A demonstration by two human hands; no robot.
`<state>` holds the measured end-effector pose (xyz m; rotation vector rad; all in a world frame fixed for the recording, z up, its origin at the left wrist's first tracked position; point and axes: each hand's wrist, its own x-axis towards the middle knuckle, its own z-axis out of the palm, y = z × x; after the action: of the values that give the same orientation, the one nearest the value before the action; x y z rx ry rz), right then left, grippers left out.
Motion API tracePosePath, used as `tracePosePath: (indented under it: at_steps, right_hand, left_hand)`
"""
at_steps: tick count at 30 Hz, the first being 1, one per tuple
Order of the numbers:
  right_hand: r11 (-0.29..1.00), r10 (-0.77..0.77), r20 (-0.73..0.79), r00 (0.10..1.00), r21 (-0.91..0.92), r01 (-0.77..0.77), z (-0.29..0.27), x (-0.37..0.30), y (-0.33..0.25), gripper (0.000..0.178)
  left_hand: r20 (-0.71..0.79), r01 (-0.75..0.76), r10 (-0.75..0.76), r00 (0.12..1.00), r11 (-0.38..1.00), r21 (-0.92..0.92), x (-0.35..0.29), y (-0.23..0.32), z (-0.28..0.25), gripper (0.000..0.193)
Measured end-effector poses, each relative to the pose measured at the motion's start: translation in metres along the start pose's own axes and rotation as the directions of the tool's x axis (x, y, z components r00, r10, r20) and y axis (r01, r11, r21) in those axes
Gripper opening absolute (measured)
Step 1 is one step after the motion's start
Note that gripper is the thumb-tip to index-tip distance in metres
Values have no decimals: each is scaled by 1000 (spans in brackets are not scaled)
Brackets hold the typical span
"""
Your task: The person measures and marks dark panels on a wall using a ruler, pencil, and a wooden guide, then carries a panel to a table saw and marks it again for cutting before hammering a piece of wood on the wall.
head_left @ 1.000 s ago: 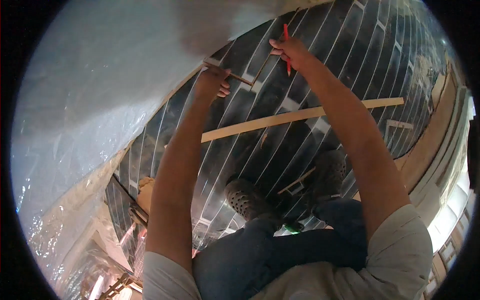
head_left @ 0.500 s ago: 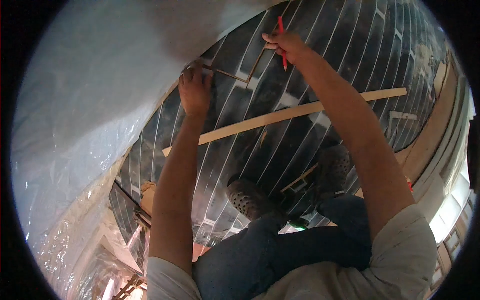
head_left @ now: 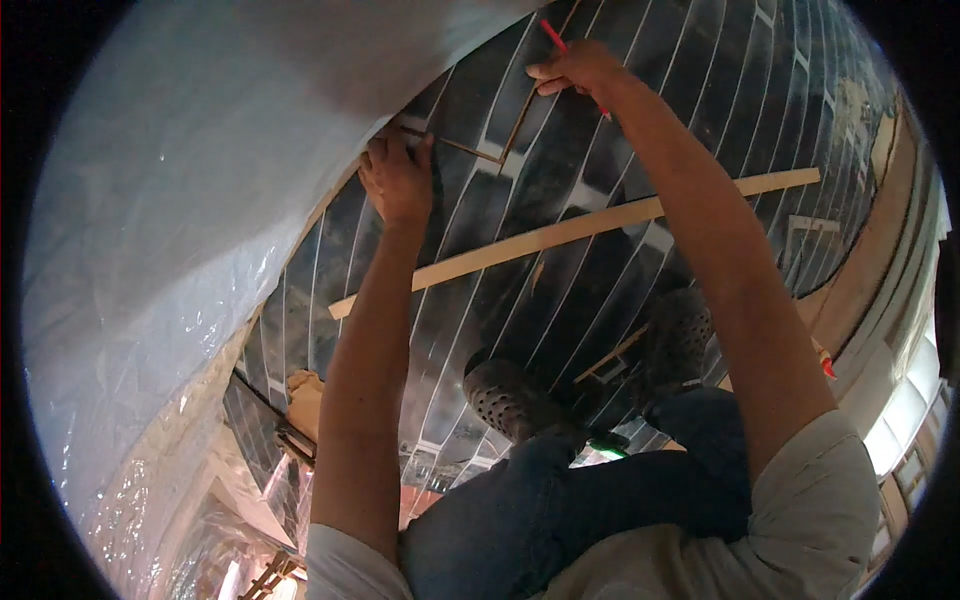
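Note:
My right hand (head_left: 580, 72) is closed around a red pencil (head_left: 553, 36), which slants across the fingers. Its fingertips are beside the upper end of a thin brown L-shaped strip (head_left: 518, 125), whose corner points toward me on the dark striped floor (head_left: 480, 220). Close to the strip's other end is my left hand (head_left: 398, 180). Its fingers are curled by the edge of the pale plastic sheeting (head_left: 200, 150), and their tips are hidden. A long, light wooden slat (head_left: 540, 240) lies crosswise below both hands, passing under my forearms.
My feet, in dark perforated clogs (head_left: 505, 398), stand on the floor, with a short thin strip (head_left: 610, 355) between them. A pale L-shaped piece (head_left: 812, 224) lies far right. Plastic sheeting fills the left side; a torn brown piece (head_left: 305, 400) lies near my left forearm.
My right hand has turned the pencil, so its top leans further left and its tip further right. My left hand has shifted slightly right and down. The whole view has moved a little.

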<state>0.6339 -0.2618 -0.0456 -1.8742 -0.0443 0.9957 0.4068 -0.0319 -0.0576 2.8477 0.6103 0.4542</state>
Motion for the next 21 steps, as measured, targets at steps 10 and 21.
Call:
tracePosePath:
  at_steps: [10, 21]
  right_hand:
    - [982, -155, 96, 983, -96, 164, -10, -7, 7, 36]
    - [987, -114, 60, 992, -109, 120, -2, -15, -1, 38]
  left_hand:
    - [119, 190, -190, 975, 982, 10, 3, 17, 4, 73]
    - [147, 325, -321, 936, 946, -2, 8, 21, 9, 65]
